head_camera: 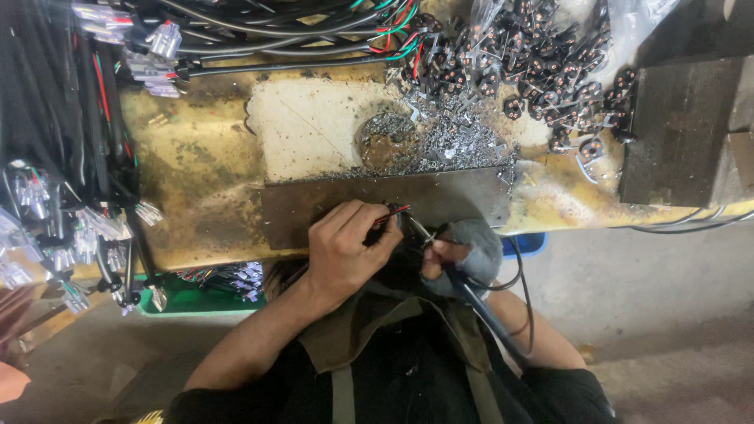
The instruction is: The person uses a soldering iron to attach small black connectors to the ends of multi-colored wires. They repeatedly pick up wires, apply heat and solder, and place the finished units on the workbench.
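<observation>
Left hand (342,247): bare, fingers curled and pinched on a small bundle of red and black wires (393,212), held at the near edge of the bench.
Right hand (463,251): wrapped in a grey cloth glove, closed around a soldering iron (440,251); metal tip points up-left toward the wire ends, just beside the left fingertips.
Iron cord (518,275): one black cable, loops off the right wrist and down past the forearm.
Dark metal plate (377,200): one, flat on the bench, directly beyond both hands.
Bench (196,173): yellowed, stained top with one pale worn patch in the middle.
Metal scraps (448,141): one heap of silvery bits, spread around a round hole in the bench; too many to count.
Black plug parts (534,63): one pile at far right, copper pins showing, spilling from a clear bag; too many to count.
Wire harnesses (71,157): black cables with clear connectors, hanging down the left side and along the far edge.
Metal block (683,133): one, dark, right end of the bench.
Green tray (204,294): one, under the bench edge, holding coloured wires.
</observation>
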{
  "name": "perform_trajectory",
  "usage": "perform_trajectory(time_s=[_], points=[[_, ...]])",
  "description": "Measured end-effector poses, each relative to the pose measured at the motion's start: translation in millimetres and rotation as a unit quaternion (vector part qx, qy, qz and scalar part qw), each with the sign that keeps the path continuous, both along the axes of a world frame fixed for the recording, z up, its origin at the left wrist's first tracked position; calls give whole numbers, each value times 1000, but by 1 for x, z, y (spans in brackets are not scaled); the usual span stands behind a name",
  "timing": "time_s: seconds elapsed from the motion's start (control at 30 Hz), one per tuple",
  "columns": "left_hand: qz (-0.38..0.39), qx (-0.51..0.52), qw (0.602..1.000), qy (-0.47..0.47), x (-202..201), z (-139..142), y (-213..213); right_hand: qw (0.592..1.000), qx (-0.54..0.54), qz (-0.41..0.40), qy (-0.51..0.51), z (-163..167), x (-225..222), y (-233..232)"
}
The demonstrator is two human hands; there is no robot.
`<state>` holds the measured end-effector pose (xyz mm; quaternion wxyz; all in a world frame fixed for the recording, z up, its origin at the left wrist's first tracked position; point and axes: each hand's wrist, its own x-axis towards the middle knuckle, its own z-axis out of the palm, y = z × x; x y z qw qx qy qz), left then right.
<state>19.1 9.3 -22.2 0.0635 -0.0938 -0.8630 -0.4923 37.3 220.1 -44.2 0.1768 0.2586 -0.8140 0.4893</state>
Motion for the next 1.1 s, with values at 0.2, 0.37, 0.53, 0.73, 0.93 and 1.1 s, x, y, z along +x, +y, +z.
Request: perform_trajectory(time_s=[0.2, 0.37, 0.53, 0.73, 0.93, 1.1], points=[[-6, 5, 1000, -11, -1, 2, 0, 999, 41, 5, 9, -37, 29, 14], [2, 9, 1000, -14, -3, 3, 0, 785, -246, -60, -565, -39, 46, 34], [0, 12, 999, -34, -2, 3, 0, 957, -139, -22, -252, -32, 32, 21], [-1, 11, 999, -32, -3, 3, 0, 983, -35, -49, -175, -20, 31, 9], [3, 19, 999, -30, -2, 2, 0, 827, -251, -53, -500, -27, 27, 28], [-12, 24, 999, -33, -3, 1, 0, 712, -281, -27, -643, -39, 34, 23]])
